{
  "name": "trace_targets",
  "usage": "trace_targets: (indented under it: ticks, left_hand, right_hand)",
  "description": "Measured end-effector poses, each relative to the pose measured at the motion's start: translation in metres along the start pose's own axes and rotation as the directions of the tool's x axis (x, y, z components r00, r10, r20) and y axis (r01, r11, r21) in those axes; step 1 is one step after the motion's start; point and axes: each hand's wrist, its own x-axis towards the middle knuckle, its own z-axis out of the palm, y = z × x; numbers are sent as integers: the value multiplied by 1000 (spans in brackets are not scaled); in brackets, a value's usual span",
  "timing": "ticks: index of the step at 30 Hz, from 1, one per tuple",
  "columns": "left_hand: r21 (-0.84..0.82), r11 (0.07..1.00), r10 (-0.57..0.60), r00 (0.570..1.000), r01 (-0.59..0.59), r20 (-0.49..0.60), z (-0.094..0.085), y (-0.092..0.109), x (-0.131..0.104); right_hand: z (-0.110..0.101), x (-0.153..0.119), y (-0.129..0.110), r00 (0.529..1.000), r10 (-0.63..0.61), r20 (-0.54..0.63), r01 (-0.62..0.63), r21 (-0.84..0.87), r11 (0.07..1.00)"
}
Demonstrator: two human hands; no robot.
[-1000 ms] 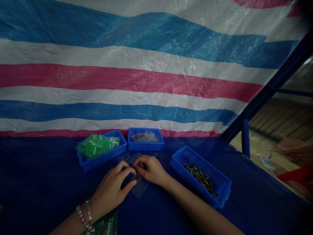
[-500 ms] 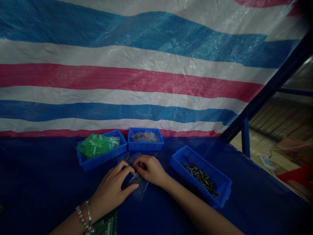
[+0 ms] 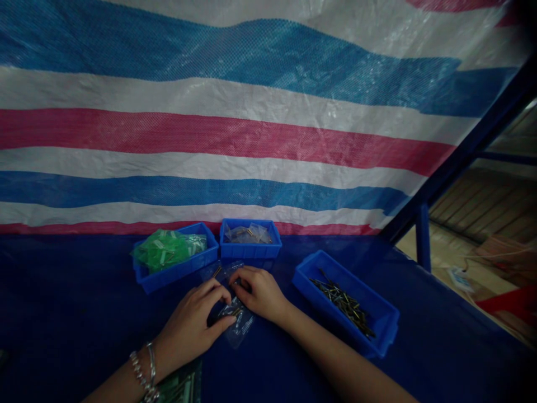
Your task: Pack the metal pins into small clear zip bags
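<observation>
A small clear plastic bag [image 3: 240, 331] with brass-coloured screw-like pieces inside lies on the blue table in front of me. My left hand [image 3: 195, 316] comes at it from the left, its fingers bent and its thumb tip against the bag. On the far side my right hand [image 3: 260, 291] has thumb and index finger pinched together at the bag's upper edge; exactly what they grip is partly hidden. Just beyond my left fingers lies another clear bag [image 3: 212, 271] holding a brass-coloured piece.
A blue bin [image 3: 176, 274] with a green bag stands back left. Beside it, another blue bin [image 3: 250, 251] holds clear bags. To the right, a long blue bin [image 3: 308, 268] contains loose metal screws [image 3: 344, 302]. A packet [image 3: 182, 387] lies under my left wrist. Striped sheeting [image 3: 235, 134] hangs behind.
The near part of the clear bag has shifted and creased slightly between my hands. Both hands stay almost in the same place.
</observation>
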Motion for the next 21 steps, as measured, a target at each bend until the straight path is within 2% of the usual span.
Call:
trace_targets:
  ticks: [21]
  left_hand:
    - [66,997,27,1000,-27,0,4,-4,-1]
  right_hand:
    - [1,-2,2,999,-32,-3,32,-32,999]
